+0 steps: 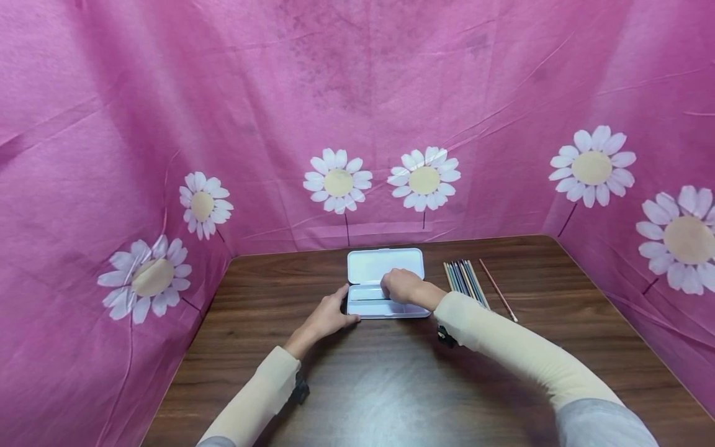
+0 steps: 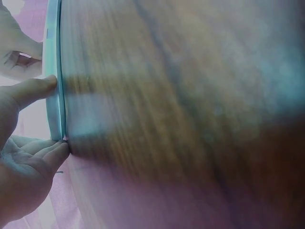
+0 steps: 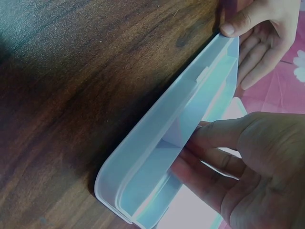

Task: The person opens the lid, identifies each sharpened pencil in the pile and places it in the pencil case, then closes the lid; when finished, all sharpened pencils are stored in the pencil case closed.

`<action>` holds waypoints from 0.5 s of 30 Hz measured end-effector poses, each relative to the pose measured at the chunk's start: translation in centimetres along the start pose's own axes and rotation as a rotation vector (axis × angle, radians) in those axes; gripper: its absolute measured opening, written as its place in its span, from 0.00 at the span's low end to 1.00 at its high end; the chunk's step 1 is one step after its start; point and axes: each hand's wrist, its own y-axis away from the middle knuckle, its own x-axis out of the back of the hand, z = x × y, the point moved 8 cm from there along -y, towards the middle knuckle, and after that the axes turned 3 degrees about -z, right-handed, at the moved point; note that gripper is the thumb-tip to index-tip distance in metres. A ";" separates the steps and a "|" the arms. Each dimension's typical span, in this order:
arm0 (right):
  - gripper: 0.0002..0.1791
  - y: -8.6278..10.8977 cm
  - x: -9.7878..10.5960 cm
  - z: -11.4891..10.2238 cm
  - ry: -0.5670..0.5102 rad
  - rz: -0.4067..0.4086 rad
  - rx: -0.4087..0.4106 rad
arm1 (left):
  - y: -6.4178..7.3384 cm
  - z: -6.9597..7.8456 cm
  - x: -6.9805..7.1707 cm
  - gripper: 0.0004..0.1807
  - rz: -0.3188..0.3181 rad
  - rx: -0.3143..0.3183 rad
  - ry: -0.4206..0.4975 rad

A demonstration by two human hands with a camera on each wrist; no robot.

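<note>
An open white pencil case [image 1: 384, 314] lies at the table's far middle, its lid [image 1: 385, 264] tipped back. At its left end my left hand [image 1: 326, 315] grips the case, thumb on the front side and fingers around the end, as the left wrist view also shows. My right hand [image 1: 403, 287] reaches into the case with bent fingers [image 3: 209, 183]. Their tips are hidden behind the case's inner divider [image 3: 175, 131], so whether they pinch something cannot be told. A thin dark line, perhaps a pencil, runs along the case's inside left of that hand.
Several coloured pencils [image 1: 466, 279] lie side by side right of the case, partly behind the right forearm. One reddish pencil [image 1: 497, 288] lies apart, farther right. A pink cloth [image 1: 268, 124] with printed daisies surrounds the wooden table [image 1: 380, 385].
</note>
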 end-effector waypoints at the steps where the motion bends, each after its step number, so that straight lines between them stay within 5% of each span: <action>1: 0.10 0.0 0.0 0.1 -0.006 0.002 0.002 | 0.0 0.0 0.0 0.49 0.000 0.003 -0.001; 15: 0.07 3.1 4.6 2.9 -0.100 0.162 0.034 | 0.1 0.2 0.0 0.50 -0.001 0.005 -0.017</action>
